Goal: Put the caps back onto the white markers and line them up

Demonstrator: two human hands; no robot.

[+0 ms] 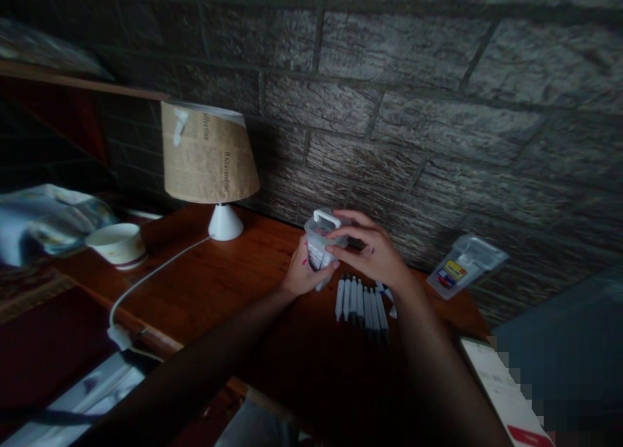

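A clear plastic box (318,255) with a white handle on top is held above the wooden table, and pale contents show through its wall. My left hand (302,272) wraps round its lower left side, thumb across the front. My right hand (365,242) is at the upper right of the box, its fingers curved over the lid and rim; their exact contact is partly hidden. Just below my hands, several white markers (360,304) lie side by side in a row on the table, with dark ends toward me. Near my right wrist lies a small white and blue item (387,298).
Another clear box (462,265) with a yellow and blue label stands at the right. A lamp (209,155) and a paper cup (118,244) are on the left. The lamp's white cord (150,272) crosses the table's front edge. A brick wall (389,122) rises behind.
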